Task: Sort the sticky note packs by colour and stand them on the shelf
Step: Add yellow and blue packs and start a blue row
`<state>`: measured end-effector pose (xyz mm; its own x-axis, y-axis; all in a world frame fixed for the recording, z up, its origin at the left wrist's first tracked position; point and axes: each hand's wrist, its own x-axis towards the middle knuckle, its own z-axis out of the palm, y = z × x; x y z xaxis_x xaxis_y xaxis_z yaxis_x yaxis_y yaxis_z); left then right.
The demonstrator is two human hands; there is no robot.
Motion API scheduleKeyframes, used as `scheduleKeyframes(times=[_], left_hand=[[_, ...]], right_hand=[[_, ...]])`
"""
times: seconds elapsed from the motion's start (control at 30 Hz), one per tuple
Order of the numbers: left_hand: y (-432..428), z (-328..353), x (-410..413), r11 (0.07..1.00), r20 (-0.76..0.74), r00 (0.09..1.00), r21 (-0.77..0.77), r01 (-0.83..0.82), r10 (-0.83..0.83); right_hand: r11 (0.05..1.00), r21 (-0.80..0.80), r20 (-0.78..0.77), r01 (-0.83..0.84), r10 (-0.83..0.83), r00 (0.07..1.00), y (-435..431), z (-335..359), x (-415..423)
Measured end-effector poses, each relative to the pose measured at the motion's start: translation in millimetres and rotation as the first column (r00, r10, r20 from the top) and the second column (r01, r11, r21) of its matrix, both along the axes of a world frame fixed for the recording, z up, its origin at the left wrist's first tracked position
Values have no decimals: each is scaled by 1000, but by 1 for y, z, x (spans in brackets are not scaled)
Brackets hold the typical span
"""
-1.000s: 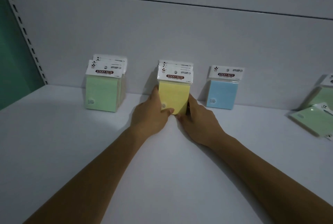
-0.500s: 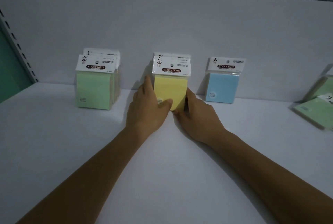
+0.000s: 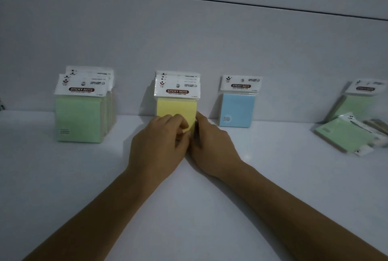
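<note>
While the yellow packs (image 3: 176, 109) stand upright mid-shelf against the back wall (image 3: 189, 40), both hands are squaring them up, I'd say. The left hand (image 3: 159, 143) has its fingers curled, gripping the front pack low down. The right hand (image 3: 212, 145) lays straight fingers along the side, bracing against a tip. Sorted green packs (image 3: 79, 118) stand left and 1 blue pack (image 3: 238, 109) right. Loose green packs (image 3: 344, 134) lie unsorted on the shelf (image 3: 189, 208), far right.

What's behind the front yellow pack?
White header cards of more packs peek above the front yellow pack. Their pads are hidden by it, so their colour and count cannot be seen.
</note>
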<state>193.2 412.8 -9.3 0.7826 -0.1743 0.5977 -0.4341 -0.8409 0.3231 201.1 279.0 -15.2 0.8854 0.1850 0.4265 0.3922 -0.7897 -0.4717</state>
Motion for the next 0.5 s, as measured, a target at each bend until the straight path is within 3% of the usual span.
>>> scheduleKeyframes(times=[0.2,0.4,0.5], left_hand=[[-2,4,-2,1000,-15,1000,23,-16,17],[-14,8,-13,969,28,996,230,-92,87],[-48,19,-24,984,30,996,155,-91,87]], right_hand=[[998,43,-85,47,-43,995,0,7,-3],[982,186,-204,27,11,979,-18,16,-29],[992,117,-152,-42,59,987,-61,21,-54]])
